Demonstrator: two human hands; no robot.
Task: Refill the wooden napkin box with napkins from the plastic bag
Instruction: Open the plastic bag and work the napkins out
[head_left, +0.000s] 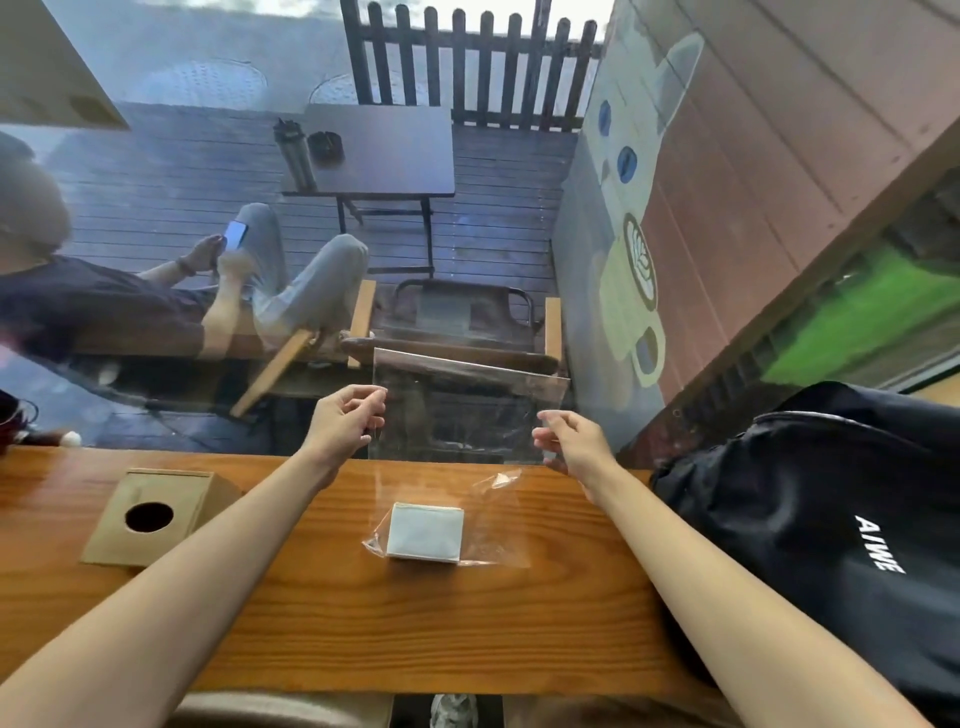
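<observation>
A clear plastic bag (467, 410) is held up by its open end, its lower part resting on the wooden counter (332, 613). A stack of white napkins (425, 531) lies inside the bag's bottom, on the counter. My left hand (345, 423) pinches the bag's left edge and my right hand (571, 441) pinches its right edge. The wooden napkin box (156, 514), with a round hole in its top, stands to the left of my left forearm.
A black backpack (831, 530) lies on the counter's right end. A window runs along the counter's far edge; beyond it a person sits in a chair on a deck near a small table (379, 150).
</observation>
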